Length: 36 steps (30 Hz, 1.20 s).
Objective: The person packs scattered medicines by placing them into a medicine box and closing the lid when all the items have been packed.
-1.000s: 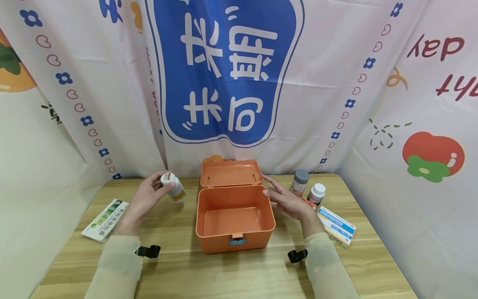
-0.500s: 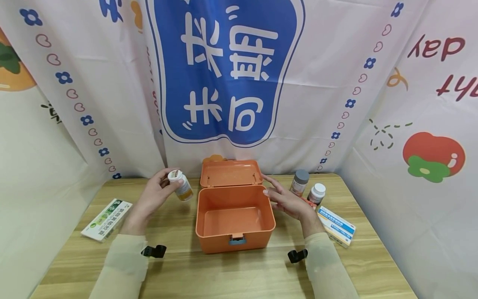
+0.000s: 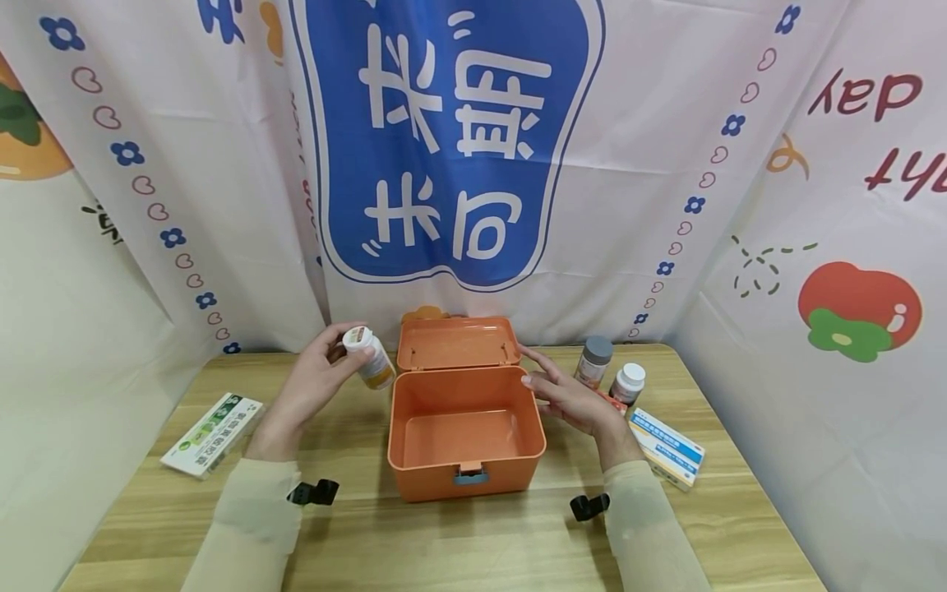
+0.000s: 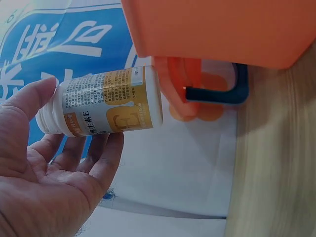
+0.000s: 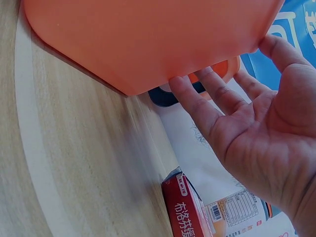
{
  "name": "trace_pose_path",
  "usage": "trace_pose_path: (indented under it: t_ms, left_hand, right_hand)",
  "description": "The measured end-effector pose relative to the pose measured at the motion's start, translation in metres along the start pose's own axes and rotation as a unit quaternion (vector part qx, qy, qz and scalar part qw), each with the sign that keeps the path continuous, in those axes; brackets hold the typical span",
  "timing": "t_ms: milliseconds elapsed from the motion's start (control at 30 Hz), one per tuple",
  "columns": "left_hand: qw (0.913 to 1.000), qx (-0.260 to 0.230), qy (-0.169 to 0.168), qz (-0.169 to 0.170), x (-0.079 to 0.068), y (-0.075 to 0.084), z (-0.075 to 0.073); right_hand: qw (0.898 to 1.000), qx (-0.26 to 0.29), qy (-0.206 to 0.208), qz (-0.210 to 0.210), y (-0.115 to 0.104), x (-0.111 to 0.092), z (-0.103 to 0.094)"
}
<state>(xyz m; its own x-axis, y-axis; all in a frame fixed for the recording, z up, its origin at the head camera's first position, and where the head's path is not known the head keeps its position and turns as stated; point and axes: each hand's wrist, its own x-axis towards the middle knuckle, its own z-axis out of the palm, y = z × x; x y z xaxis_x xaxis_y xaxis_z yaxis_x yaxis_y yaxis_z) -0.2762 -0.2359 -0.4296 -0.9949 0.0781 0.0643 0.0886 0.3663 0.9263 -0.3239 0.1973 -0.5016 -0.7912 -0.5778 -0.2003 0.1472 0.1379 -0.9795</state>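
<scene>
In the head view, the tabletop (image 3: 344,555) ends at the back against a printed cloth (image 3: 636,99) and along a slanting right edge, with wood grain showing in front of the orange box (image 3: 436,485) and between the left forearm and the box; the box stands near the middle, its lid (image 3: 459,344) tipped back; a white-and-green carton (image 3: 210,436) lies toward the left edge, while a grey-capped bottle (image 3: 595,362), a white-capped bottle (image 3: 628,382) and a blue-and-white carton (image 3: 666,448) sit toward the right; the left hand (image 3: 318,374) pinches a pill bottle (image 3: 375,366), tilted, just beside the box's back left corner; the right hand (image 3: 573,403) has its fingers spread along the box's back right corner. In the left wrist view, a dark handle (image 4: 222,96) shows beyond the pill bottle; the thumb presses near the cap and the fingers lie beneath; whether the bottle touches the box, I cannot tell. In the right wrist view, extended fingertips touch the box; a red carton (image 5: 182,210) stands on the tabletop near that hand.
</scene>
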Motion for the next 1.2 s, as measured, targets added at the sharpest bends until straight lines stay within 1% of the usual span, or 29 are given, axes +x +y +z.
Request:
trace_pose_path:
  t_ms: [333,600,833,1000,1200]
  left_hand:
    - [1.0000,-0.001,-0.002,-0.006,0.002,0.016,0.004]
    - [0.9998,-0.008,-0.008,0.014,0.005,0.025,0.012]
    - [0.9993,-0.016,-0.021,0.028,0.002,0.034,0.022]
    - [0.9987,-0.012,-0.033,0.037,-0.001,0.037,0.030]
    - [0.9977,-0.021,-0.047,0.044,-0.002,0.034,0.041]
  right_hand:
    - [1.000,-0.001,0.001,-0.001,0.001,0.001,0.000]
    - [1.000,0.000,0.001,0.000,0.000,0.000,0.000]
    - [1.000,0.003,0.003,0.001,0.000,0.000,0.000]
    - [1.000,0.003,0.003,0.000,0.001,0.001,0.000]
    - [1.000,0.004,0.004,0.002,0.003,0.002,-0.001]
